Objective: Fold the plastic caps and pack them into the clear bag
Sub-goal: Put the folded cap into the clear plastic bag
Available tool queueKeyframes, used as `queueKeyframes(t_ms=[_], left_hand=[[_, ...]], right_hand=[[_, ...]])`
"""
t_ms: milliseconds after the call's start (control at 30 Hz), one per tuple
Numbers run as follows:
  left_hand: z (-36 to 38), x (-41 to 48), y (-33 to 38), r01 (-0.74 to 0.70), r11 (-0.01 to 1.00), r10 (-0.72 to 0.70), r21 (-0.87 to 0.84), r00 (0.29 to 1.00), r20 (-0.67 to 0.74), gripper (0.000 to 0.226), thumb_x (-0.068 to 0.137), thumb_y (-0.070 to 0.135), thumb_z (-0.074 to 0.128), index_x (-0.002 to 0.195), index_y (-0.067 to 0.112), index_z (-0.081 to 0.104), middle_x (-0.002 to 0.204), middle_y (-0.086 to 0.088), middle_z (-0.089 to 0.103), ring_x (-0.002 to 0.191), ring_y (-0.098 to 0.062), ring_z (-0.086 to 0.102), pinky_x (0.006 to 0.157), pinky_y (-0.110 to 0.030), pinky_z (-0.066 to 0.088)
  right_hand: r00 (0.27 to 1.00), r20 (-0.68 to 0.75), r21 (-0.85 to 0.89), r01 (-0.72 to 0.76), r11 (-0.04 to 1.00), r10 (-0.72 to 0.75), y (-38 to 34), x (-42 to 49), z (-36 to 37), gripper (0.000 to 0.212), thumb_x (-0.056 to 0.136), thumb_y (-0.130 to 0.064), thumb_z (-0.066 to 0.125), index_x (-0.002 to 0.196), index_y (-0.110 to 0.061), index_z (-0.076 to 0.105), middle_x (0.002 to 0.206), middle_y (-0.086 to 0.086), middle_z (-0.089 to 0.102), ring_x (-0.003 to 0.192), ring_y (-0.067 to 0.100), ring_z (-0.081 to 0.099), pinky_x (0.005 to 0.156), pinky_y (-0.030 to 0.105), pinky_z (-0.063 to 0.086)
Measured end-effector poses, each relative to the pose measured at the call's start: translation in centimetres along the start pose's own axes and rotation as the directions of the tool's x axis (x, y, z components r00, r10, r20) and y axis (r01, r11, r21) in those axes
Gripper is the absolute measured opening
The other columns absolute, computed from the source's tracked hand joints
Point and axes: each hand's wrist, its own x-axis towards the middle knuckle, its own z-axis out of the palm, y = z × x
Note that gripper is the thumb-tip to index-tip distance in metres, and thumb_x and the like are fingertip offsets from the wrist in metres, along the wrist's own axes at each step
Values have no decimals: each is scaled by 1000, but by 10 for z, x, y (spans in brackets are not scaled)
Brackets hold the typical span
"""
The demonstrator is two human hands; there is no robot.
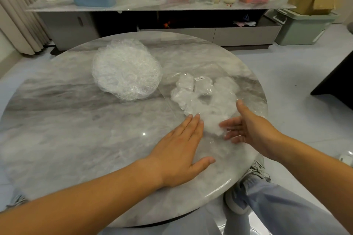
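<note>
Though transparent, clear bag (248, 101) — lumpy with folded white caps (193, 99).

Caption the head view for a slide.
Left hand and right hand, open, at the clear bag of folded caps; unfolded caps piled on marble table.

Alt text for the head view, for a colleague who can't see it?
A clear bag holding folded caps lies on a round marble table, both open hands at its near end: left hand flat alongside, right hand palm inward. A pile of unfolded caps sits further back.
</note>
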Motion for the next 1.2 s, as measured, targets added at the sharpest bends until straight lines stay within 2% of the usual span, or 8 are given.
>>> queueKeyframes(t_ms=[133, 333, 467, 667, 800, 900, 1000, 1200], left_hand=[[4, -5, 0, -26, 999, 24, 36, 998, 60, 89, 96, 72, 22, 159, 19, -12, 163, 4, -28, 147, -8, -32, 123, -28, -10], [4, -8, -3, -40, 998, 37, 39, 997, 69, 90, 97, 72, 24, 159, 18, -13, 163, 3, -28, 147, -8, -31, 123, -28, -11], [5, -9, -5, -35, 999, 32, 39, 996, 78, 90, 96, 72, 25, 159, 19, -10, 164, 3, -25, 148, -10, -29, 125, -31, -8], [6, -11, -6, -30, 998, 25, 50, 995, 92, 88, 95, 73, 25, 160, 23, -7, 165, 3, -24, 149, -12, -28, 124, -31, -9], [9, -12, -6, -29, 998, 24, 63, 996, 88, 88, 95, 74, 25, 160, 23, -7, 165, 2, -25, 149, -12, -28, 124, -31, -9], [8, -12, -7, -25, 997, 18, 69, 994, 107, 88, 95, 74, 24, 160, 24, -9, 164, 2, -26, 148, -12, -30, 124, -32, -8], [9, -13, -9, -25, 998, 17, 65, 993, 117, 85, 95, 74, 24, 160, 28, -8, 164, 3, -27, 148, -11, -31, 124, -32, -9], [8, -17, -11, -27, 1000, 28, -16, 993, 115, 80, 95, 73, 28, 160, 35, 2, 164, 6, -27, 147, -8, -32, 125, -32, -6]], right_hand=[[987, 99, 405, -159, 901, 129, -8, 2, 7, 84, 94, -72, 42, 125, 3, 62, 120, 18, 63, 105, 32, 64, 81, 40, 54], [982, 142, 584, -186, 790, 127, -16, 8, 22, 85, 90, -76, 45, 128, 0, 59, 124, 18, 63, 107, 30, 58, 88, 37, 48], [985, 113, 607, -174, 775, 133, -24, 10, 26, 75, 92, -69, 52, 127, -3, 60, 129, 26, 56, 121, 35, 60, 90, 39, 51], [975, -76, 696, -97, 712, 207, -17, 7, 20, 50, 91, -45, 72, 114, -3, 57, 130, 25, 49, 103, 42, 68, 96, 49, 56], [982, -16, 717, -122, 686, 190, -12, 8, 20, 60, 95, -47, 64, 126, 3, 53, 131, 28, 55, 113, 44, 63, 103, 51, 51], [984, 74, 687, -166, 707, 160, -11, 9, 21, 76, 98, -55, 54, 144, 4, 43, 137, 26, 56, 129, 41, 54, 109, 49, 45], [987, 90, 662, -158, 733, 131, -13, 6, 21, 76, 96, -57, 55, 146, -1, 42, 139, 25, 55, 130, 40, 53, 109, 48, 45], [982, -150, 527, -20, 850, 117, -6, -20, 20, 46, 97, -32, 66, 129, -4, 47, 123, 23, 58, 107, 37, 68, 98, 44, 54]])
